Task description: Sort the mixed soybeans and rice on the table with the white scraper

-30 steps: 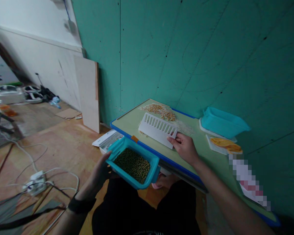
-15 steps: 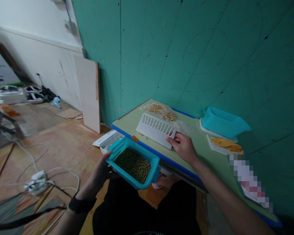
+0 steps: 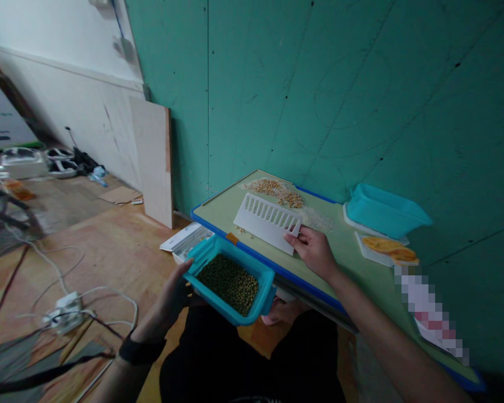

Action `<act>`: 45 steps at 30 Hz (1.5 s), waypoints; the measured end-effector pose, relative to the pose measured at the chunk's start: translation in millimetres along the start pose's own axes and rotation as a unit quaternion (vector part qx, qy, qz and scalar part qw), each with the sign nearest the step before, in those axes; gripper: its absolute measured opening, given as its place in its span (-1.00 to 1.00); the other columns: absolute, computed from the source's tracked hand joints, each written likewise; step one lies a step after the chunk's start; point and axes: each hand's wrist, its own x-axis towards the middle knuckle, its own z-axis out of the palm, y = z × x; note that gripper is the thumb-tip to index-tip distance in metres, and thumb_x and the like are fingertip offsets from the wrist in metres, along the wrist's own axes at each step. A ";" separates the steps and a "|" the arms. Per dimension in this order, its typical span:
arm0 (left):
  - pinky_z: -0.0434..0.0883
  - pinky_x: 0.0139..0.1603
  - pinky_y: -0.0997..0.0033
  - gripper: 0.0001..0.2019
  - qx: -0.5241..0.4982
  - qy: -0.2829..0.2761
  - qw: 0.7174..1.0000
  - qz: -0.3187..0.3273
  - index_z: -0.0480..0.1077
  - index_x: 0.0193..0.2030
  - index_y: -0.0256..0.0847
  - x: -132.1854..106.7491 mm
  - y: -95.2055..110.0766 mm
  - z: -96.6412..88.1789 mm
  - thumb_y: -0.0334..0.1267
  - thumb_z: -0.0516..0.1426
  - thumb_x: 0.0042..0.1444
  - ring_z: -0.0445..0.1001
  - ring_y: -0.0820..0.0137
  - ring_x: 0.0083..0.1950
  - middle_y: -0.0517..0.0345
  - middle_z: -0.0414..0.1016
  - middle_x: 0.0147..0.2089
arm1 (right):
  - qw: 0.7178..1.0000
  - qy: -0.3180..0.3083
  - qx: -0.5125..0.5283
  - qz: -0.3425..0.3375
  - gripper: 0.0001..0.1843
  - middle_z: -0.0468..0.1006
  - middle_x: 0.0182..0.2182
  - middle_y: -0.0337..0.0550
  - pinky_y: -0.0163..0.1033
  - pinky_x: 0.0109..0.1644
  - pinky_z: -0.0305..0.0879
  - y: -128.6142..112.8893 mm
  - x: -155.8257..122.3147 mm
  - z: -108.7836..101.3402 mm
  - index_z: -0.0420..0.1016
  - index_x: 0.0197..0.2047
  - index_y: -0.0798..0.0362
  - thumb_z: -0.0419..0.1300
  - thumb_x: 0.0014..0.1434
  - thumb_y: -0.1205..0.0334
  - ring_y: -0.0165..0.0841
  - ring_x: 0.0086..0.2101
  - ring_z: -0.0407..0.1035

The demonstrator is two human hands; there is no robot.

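My left hand (image 3: pixel 177 294) is closed on the left end of a turquoise plastic container (image 3: pixel 258 316), held just off the table's near edge. Green beans (image 3: pixel 220 274) fill much of it, with paler round beans (image 3: pixel 244 291) toward the right end. My right hand (image 3: pixel 313 249) grips the right end of a white slotted plastic plate (image 3: pixel 260 226), which is tilted over the table with its row of slots upward. Behind the plate, a pile of yellow beans (image 3: pixel 273 187) lies with white grains (image 3: pixel 315 218) spread beside it.
At the table's right (image 3: pixel 344 246) stands another turquoise container (image 3: pixel 384 210) on a white tray, near a folded yellow cloth (image 3: pixel 386 249). A green wall (image 3: pixel 252 101) backs the table. On the floor at left lie a power strip (image 3: pixel 67 310) and cables; a board (image 3: pixel 153 162) leans on the wall.
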 end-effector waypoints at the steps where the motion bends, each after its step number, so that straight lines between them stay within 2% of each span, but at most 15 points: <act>1: 0.72 -0.12 -0.02 -0.23 -0.003 0.003 1.000 0.005 0.49 0.31 0.01 0.4 -0.2 -0.2 0.20 0.43 -0.04 0.70 -0.17 0.13 -0.07 0.75 0.09 | 1.000 -0.002 0.004 0.003 -0.61 0.79 -0.34 -0.03 -0.12 -0.26 0.62 0.6 0.1 0.3 0.69 -0.22 0.03 0.41 0.18 -0.16 -0.05 -0.29 0.72; 4: 0.73 -0.12 0.00 -0.22 -0.004 0.007 1.000 0.009 0.50 0.29 0.01 0.0 0.4 1.2 0.24 0.44 -0.05 0.70 -0.16 0.11 -0.04 0.76 0.05 | 1.000 -0.008 0.017 0.007 -0.56 0.79 -0.34 -0.01 -0.11 -0.26 0.63 0.8 0.0 1.7 0.71 -0.20 0.03 0.43 0.16 -0.20 -0.05 -0.29 0.72; 9: 0.72 -0.08 -0.01 -0.35 0.003 -0.010 1.000 -0.007 0.59 0.14 -0.11 -3.4 5.3 4.1 0.30 0.38 0.06 0.69 -0.15 0.14 -0.10 0.76 0.03 | 0.999 -0.016 0.038 0.002 -0.54 0.80 -0.30 -0.01 -0.04 -0.16 0.68 -3.8 0.8 5.5 0.72 -0.19 0.02 0.45 0.15 -0.24 -0.06 -0.28 0.72; 13: 0.72 -0.09 -0.07 -0.34 -0.002 -0.005 1.000 0.005 0.55 0.21 -0.11 -4.5 7.8 1.9 0.28 0.36 0.10 0.71 -0.10 0.08 -0.11 0.74 0.12 | 0.999 -0.031 0.041 0.002 -0.50 0.80 -0.29 0.00 -0.02 -0.14 0.70 -7.1 1.6 7.3 0.74 -0.17 0.02 0.44 0.16 -0.27 -0.04 -0.24 0.73; 17: 0.72 -0.12 -0.06 -0.29 0.011 -0.001 1.000 -0.012 0.57 0.21 -0.20 -4.7 10.7 2.2 0.30 0.35 0.10 0.71 -0.11 0.06 -0.18 0.74 0.10 | 0.998 -0.038 0.043 0.005 -0.51 0.81 -0.26 0.01 -0.03 -0.15 0.70 -6.5 0.8 7.6 0.74 -0.15 0.03 0.44 0.17 -0.25 -0.03 -0.21 0.73; 20: 0.71 -0.11 -0.02 -0.30 0.010 -0.007 1.000 -0.013 0.55 0.24 -0.17 -5.5 12.1 3.2 0.29 0.34 0.13 0.70 -0.09 0.09 -0.17 0.74 0.12 | 0.998 -0.037 0.046 0.011 -0.53 0.81 -0.26 0.01 -0.05 -0.16 0.69 -5.0 -0.6 8.2 0.73 -0.17 0.04 0.45 0.16 -0.23 -0.01 -0.20 0.73; 24: 0.71 -0.11 -0.07 -0.28 0.001 0.005 1.000 -0.001 0.54 0.23 -0.07 -6.6 11.9 3.4 0.30 0.39 0.03 0.71 -0.12 0.07 -0.09 0.75 0.07 | 0.998 -0.040 0.044 0.017 -0.56 0.81 -0.25 -0.01 -0.05 -0.15 0.69 -3.0 -2.3 9.1 0.72 -0.19 0.02 0.46 0.16 -0.21 -0.01 -0.19 0.74; 31: 0.72 -0.13 -0.06 -0.26 0.002 0.000 1.000 -0.005 0.57 0.17 -0.06 -7.7 12.9 4.2 0.35 0.41 -0.05 0.71 -0.13 0.05 -0.10 0.76 0.07 | 0.998 -0.050 0.039 -0.002 -0.64 0.82 -0.20 -0.03 -0.05 -0.07 0.68 -0.5 -5.3 8.9 0.74 -0.11 0.01 0.41 0.24 -0.11 -0.05 -0.16 0.73; 37: 0.72 -0.14 -0.01 -0.25 -0.006 -0.003 1.000 0.000 0.51 0.29 -0.10 -6.7 8.2 4.0 0.30 0.37 0.07 0.72 -0.13 0.09 -0.14 0.74 0.15 | 0.996 -0.027 -0.068 -0.051 -0.74 0.82 -0.18 -0.03 -0.12 -0.11 0.65 -9.3 -29.5 10.9 0.74 -0.11 -0.04 0.30 0.36 0.00 -0.07 -0.17 0.73; 41: 0.72 -0.12 0.02 -0.27 -0.012 -0.014 1.000 -0.010 0.56 0.27 -0.17 -5.8 3.6 5.6 0.28 0.37 0.10 0.70 -0.15 0.14 -0.14 0.78 0.05 | 0.980 -0.007 -0.168 -0.108 -0.72 0.80 -0.30 -0.04 -0.18 -0.20 0.61 -15.6 -49.4 15.4 0.76 -0.17 -0.09 0.25 0.41 0.00 -0.13 -0.32 0.71; 45: 0.72 -0.11 0.04 -0.31 -0.024 -0.015 1.000 -0.009 0.58 0.26 -0.14 -7.8 3.2 8.3 0.25 0.38 0.11 0.72 -0.13 0.12 -0.10 0.79 0.00 | 0.961 -0.012 -0.213 -0.178 -0.71 0.81 -0.33 -0.08 -0.24 -0.28 0.57 -18.5 -58.6 20.1 0.77 -0.06 -0.09 0.20 0.48 0.07 -0.23 -0.43 0.68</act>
